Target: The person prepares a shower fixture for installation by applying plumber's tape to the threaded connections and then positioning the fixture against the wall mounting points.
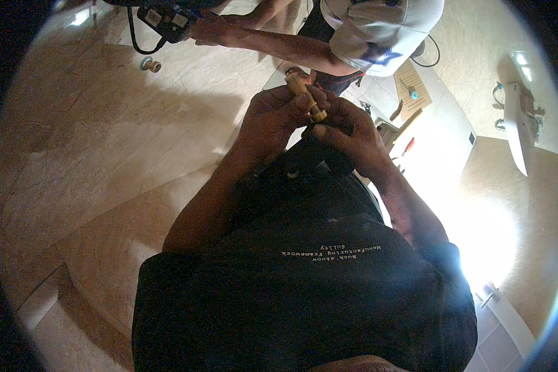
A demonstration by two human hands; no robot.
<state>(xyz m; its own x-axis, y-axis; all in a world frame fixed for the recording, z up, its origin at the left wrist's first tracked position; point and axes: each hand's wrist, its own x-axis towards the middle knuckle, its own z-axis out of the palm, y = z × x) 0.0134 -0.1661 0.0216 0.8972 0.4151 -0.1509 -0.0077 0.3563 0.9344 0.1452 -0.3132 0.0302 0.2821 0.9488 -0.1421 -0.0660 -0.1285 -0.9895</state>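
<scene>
A brass fitting (301,90), long and slim with a ring-like end, is held in front of my body between both hands. My left hand (271,121) has its fingers closed around the fitting's side, thumb on top. From the other side, my right hand (352,127) pinches near the lower ring end, fingers curled. Parts of the fitting are hidden behind my fingers.
Across from me a co-worker in a white cap (384,31) stretches an arm toward a dark power tool (164,22). A brass stub (154,66) protrudes from the tiled wall. Rightward are cardboard (412,90), a red-handled tool (408,146) and a white basin (516,124).
</scene>
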